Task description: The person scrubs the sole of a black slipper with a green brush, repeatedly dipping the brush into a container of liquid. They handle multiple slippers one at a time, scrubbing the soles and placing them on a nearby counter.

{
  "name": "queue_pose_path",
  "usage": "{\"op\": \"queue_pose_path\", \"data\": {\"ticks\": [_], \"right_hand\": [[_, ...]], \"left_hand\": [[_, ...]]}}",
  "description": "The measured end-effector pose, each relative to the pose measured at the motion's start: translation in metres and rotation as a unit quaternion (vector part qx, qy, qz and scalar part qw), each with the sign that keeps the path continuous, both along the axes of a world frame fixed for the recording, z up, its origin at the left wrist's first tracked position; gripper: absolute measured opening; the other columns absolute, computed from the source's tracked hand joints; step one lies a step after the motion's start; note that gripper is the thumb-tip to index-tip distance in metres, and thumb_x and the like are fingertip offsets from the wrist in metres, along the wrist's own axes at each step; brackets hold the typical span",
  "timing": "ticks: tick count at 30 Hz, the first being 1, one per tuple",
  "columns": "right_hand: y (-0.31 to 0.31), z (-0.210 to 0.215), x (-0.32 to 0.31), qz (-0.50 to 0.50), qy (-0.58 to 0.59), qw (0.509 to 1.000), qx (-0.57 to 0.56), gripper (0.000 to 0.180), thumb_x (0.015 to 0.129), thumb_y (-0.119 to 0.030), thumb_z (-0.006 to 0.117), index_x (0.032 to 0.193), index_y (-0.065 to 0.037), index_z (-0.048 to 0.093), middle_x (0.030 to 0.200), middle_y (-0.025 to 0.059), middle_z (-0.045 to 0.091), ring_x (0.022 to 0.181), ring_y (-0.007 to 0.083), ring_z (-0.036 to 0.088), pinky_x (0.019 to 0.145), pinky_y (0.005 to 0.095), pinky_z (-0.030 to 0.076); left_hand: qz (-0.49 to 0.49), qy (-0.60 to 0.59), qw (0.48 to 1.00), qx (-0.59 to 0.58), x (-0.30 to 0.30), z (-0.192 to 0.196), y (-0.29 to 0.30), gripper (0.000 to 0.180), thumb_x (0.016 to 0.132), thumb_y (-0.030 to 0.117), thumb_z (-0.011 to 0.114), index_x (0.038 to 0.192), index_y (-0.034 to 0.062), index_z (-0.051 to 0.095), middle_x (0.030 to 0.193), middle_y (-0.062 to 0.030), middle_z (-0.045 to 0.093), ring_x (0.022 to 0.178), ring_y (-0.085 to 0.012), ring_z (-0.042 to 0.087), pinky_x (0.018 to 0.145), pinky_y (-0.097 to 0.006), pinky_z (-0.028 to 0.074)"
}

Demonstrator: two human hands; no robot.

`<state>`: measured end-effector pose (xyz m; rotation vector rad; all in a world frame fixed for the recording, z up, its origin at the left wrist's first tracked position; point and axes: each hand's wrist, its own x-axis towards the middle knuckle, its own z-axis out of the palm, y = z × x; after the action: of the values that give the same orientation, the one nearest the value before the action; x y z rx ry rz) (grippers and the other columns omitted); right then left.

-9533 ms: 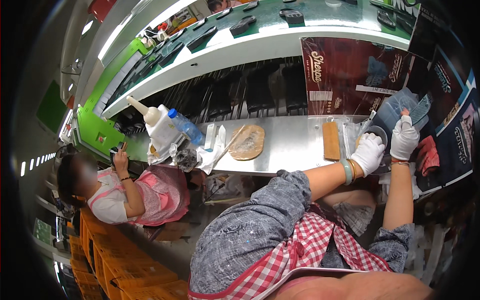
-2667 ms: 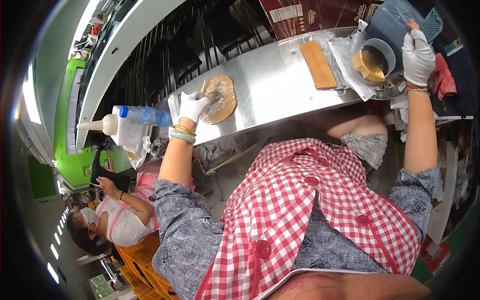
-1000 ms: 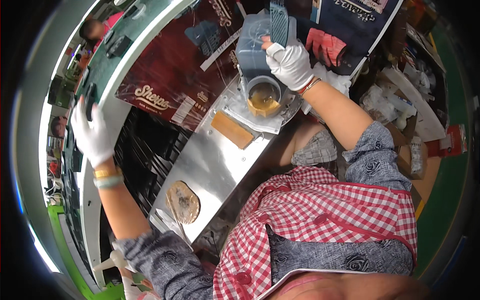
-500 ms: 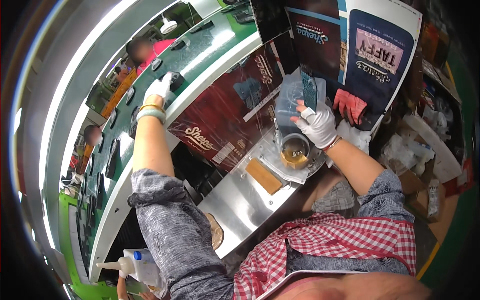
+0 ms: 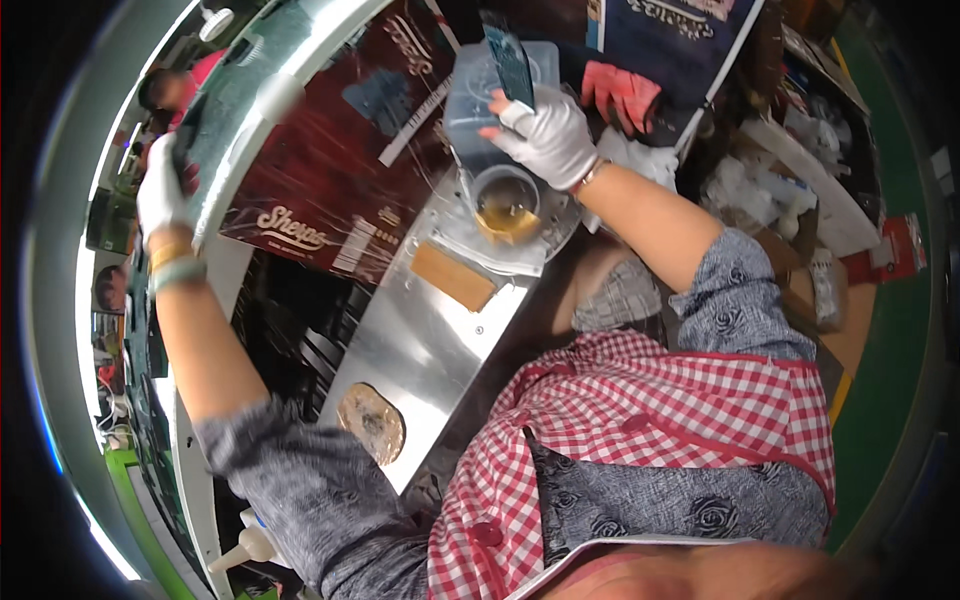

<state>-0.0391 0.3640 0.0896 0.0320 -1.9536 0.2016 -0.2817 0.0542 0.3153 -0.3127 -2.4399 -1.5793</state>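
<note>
- White glove cloth covers my left grip point(image 5: 161, 195), which is raised over the green belt point(image 5: 232, 105). Blur hides the fingers, so I cannot tell whether they are spread or pinching.
- Just beside those fingers, on their right, I see a dark piece point(image 5: 183, 152); whether it is held I cannot make out.
- Nearer the body from my left grip, a cream nozzle point(image 5: 252, 546) pokes out beside the grey sleeve point(image 5: 300, 470).
- Right of my left grip, a maroon printed panel point(image 5: 320, 140) fills the gap toward the other hand.
- Between both grips and closer to the body, a tan oval slab point(image 5: 371, 422) with a greyish smear lies flat on the metal counter point(image 5: 440, 340).
- Nearer my right grip, a brown rectangular block point(image 5: 452, 275) lies on the same counter.
- Just left of my right grip stands a translucent bluish tub point(image 5: 475, 95); a clear cup point(image 5: 478, 200) with something yellowish inside sits below it, toward the body.
- My right grip point(image 5: 545, 140), also gloved but with bare fingertips showing, pinches the lower end of a textured teal piece point(image 5: 511, 65), which sticks up above the fingers, in front of the tub.
- Right of that grip, I have a red glove point(image 5: 622, 94), near but apart.
</note>
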Motion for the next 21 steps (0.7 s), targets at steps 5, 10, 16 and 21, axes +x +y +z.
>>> {"op": "queue_pose_path", "data": {"ticks": [5,10,16,21], "right_hand": [[-0.005,0.004,0.001,-0.02,-0.067,0.996,-0.047,0.041,0.07,-0.027,0.074,0.106,-0.015,0.06,0.081,0.0086,0.064,0.067,0.0302,0.06,0.062,0.0391,0.048],[-0.027,0.034,0.03,0.09,-0.17,0.981,-0.025,0.035,0.079,0.0,0.054,0.112,-0.011,0.058,0.091,0.011,0.066,0.071,0.0295,0.063,0.063,0.0328,0.05],[-0.042,0.056,0.07,0.261,-0.314,0.904,-0.125,0.036,0.091,-0.01,0.049,0.126,-0.004,0.051,0.099,0.0142,0.065,0.082,0.0174,0.065,0.074,0.0241,0.048],[-0.037,0.044,0.07,0.265,-0.228,0.929,-0.124,0.034,0.093,-0.027,0.051,0.121,-0.007,0.056,0.082,0.0038,0.059,0.061,0.0109,0.05,0.061,0.0228,0.043]], "left_hand": [[-0.111,0.163,0.98,-0.012,0.206,-0.072,-0.03,0.071,0.085,0.058,0.046,0.123,-0.0026,0.051,0.093,-0.0064,0.06,0.075,-0.0118,0.055,0.067,-0.022,0.043],[-0.107,0.089,0.99,-0.02,0.286,-0.223,-0.073,0.065,0.078,0.044,0.062,0.124,-0.0011,0.05,0.106,-0.0097,0.056,0.087,-0.0148,0.055,0.073,-0.025,0.046],[-0.08,-0.238,0.966,0.065,0.318,-0.306,-0.079,0.055,0.08,0.009,0.06,0.131,0.0016,0.041,0.111,-0.0115,0.052,0.097,-0.0204,0.053,0.084,-0.031,0.045],[-0.056,-0.397,0.842,0.362,0.304,-0.319,-0.09,0.046,0.085,0.013,0.055,0.128,0.0023,0.043,0.11,-0.0113,0.056,0.096,-0.023,0.058,0.084,-0.033,0.048]]}}
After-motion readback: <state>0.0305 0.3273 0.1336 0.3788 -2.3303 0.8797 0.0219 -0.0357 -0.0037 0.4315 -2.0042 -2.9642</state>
